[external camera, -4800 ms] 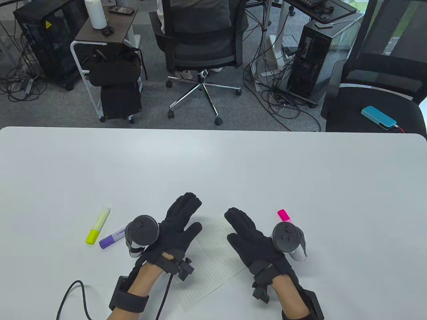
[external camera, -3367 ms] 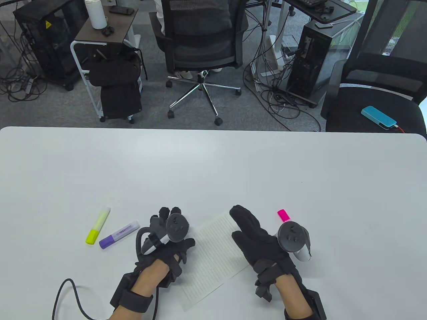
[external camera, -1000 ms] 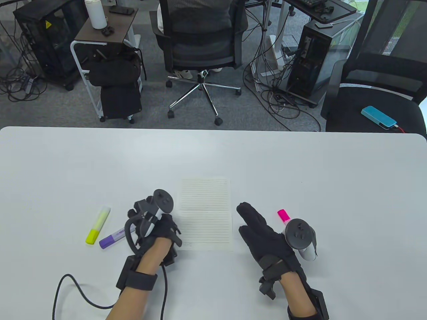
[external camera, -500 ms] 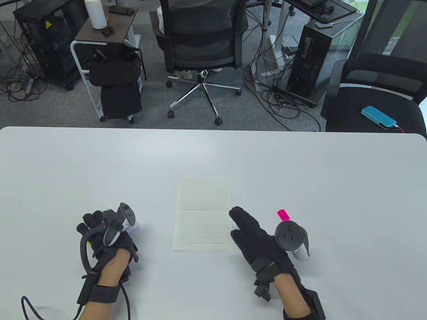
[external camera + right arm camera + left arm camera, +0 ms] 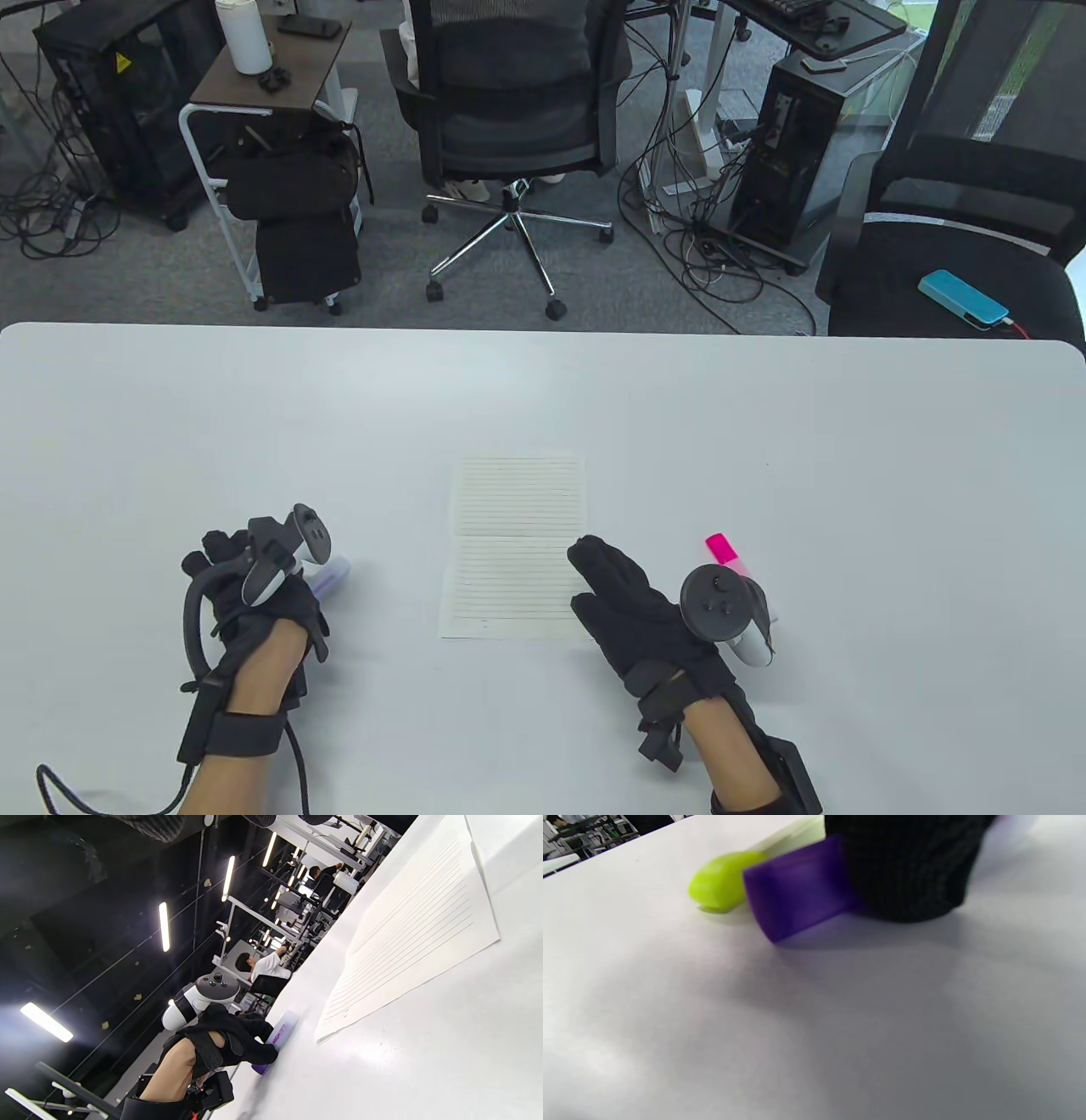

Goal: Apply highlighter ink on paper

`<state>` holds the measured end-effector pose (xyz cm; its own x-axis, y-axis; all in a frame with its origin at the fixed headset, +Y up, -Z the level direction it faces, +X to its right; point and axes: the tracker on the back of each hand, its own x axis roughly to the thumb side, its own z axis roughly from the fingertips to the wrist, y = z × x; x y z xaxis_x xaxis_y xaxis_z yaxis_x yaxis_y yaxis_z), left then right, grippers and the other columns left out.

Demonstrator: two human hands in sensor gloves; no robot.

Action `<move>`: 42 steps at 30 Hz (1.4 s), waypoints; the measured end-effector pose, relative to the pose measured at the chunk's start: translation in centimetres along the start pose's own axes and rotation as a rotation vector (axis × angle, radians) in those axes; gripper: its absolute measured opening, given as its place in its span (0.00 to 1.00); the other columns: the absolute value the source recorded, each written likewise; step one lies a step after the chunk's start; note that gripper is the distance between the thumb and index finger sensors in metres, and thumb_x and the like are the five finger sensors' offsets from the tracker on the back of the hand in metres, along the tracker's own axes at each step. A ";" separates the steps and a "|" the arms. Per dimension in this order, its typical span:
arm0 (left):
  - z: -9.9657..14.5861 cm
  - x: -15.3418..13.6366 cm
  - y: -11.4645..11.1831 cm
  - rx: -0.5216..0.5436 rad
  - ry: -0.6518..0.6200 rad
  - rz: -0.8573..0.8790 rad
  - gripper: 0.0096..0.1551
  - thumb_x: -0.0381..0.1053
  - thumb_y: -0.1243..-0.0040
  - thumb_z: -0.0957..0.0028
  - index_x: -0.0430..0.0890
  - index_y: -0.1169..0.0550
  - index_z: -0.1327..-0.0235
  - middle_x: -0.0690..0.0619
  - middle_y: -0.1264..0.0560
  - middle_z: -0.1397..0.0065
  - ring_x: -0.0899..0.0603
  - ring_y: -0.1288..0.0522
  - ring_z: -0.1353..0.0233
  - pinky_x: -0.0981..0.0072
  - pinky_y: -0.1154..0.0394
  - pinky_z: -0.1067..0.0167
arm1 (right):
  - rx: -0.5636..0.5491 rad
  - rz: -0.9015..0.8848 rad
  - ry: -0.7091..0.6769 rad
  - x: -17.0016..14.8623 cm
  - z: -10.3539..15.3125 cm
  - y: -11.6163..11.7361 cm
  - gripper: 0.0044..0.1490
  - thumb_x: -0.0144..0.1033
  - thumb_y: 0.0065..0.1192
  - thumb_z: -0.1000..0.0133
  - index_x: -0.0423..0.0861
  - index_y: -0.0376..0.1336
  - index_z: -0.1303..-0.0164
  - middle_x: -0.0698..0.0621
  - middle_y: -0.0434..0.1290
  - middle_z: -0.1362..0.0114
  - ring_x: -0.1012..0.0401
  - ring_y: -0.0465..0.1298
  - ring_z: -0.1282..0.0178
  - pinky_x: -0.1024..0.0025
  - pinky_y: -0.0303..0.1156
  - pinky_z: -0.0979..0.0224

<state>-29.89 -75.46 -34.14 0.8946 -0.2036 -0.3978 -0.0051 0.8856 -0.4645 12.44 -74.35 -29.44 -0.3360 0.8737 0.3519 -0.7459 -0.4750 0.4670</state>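
The lined paper (image 5: 517,526) lies flat mid-table; it also shows in the right wrist view (image 5: 415,933). My left hand (image 5: 229,564) is down on the purple highlighter (image 5: 333,575), fingers curled over its body. In the left wrist view the gloved fingers (image 5: 903,866) cover the barrel and the purple cap (image 5: 797,891) sticks out, low on the table. The right wrist view shows this hand (image 5: 229,1039) on the highlighter (image 5: 281,1033). My right hand (image 5: 607,581) lies open and flat, fingers resting on the paper's lower right edge.
A yellow-green highlighter (image 5: 725,878) lies right beside the purple cap, hidden under my left hand in the table view. A pink highlighter (image 5: 723,550) lies just right of my right hand. The left glove's cable (image 5: 51,785) trails at the table's front edge.
My left hand let go of the straightened paper, swung left over the two highlighters and has closed down on the purple one. My right hand slid slightly left onto the paper's edge.
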 end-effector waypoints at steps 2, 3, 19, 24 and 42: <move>0.2 0.0 0.1 0.031 0.008 -0.019 0.29 0.58 0.29 0.62 0.57 0.20 0.44 0.45 0.60 0.18 0.31 0.69 0.21 0.27 0.69 0.31 | 0.005 0.005 0.004 0.0 0.0 0.1 0.43 0.59 0.43 0.29 0.50 0.40 0.11 0.40 0.36 0.06 0.33 0.35 0.12 0.24 0.33 0.23; 0.6 0.0 0.3 0.060 0.001 0.009 0.29 0.59 0.29 0.62 0.57 0.20 0.44 0.45 0.60 0.18 0.31 0.68 0.21 0.27 0.68 0.31 | 0.006 0.008 0.004 -0.1 -0.1 0.2 0.43 0.59 0.43 0.29 0.50 0.40 0.11 0.39 0.36 0.06 0.33 0.35 0.12 0.24 0.33 0.23; 12.3 8.2 0.8 0.343 -0.881 0.285 0.30 0.56 0.34 0.60 0.57 0.27 0.41 0.54 0.18 0.42 0.42 0.17 0.39 0.38 0.28 0.35 | 0.034 0.210 -0.125 2.8 -0.4 2.8 0.41 0.53 0.54 0.28 0.68 0.37 0.12 0.47 0.39 0.05 0.36 0.39 0.10 0.24 0.39 0.21; 13.4 9.9 -0.1 0.314 -1.074 0.391 0.31 0.56 0.42 0.57 0.53 0.31 0.38 0.54 0.22 0.41 0.45 0.15 0.46 0.41 0.24 0.39 | 0.059 0.275 -0.112 2.7 -0.8 3.8 0.39 0.49 0.60 0.29 0.63 0.44 0.14 0.44 0.51 0.10 0.38 0.58 0.17 0.27 0.52 0.22; 11.9 10.7 -0.3 0.208 -1.271 0.691 0.32 0.63 0.37 0.61 0.48 0.19 0.47 0.61 0.11 0.72 0.58 0.19 0.84 0.54 0.14 0.63 | -0.061 0.199 -0.182 3.1 -0.9 3.7 0.27 0.39 0.65 0.35 0.52 0.61 0.25 0.43 0.77 0.38 0.53 0.80 0.55 0.45 0.73 0.31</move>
<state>-15.06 -72.98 -28.84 0.5245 0.6787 0.5141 -0.6237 0.7173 -0.3105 8.09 -73.30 -27.36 -0.3750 0.7279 0.5741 -0.7109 -0.6232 0.3259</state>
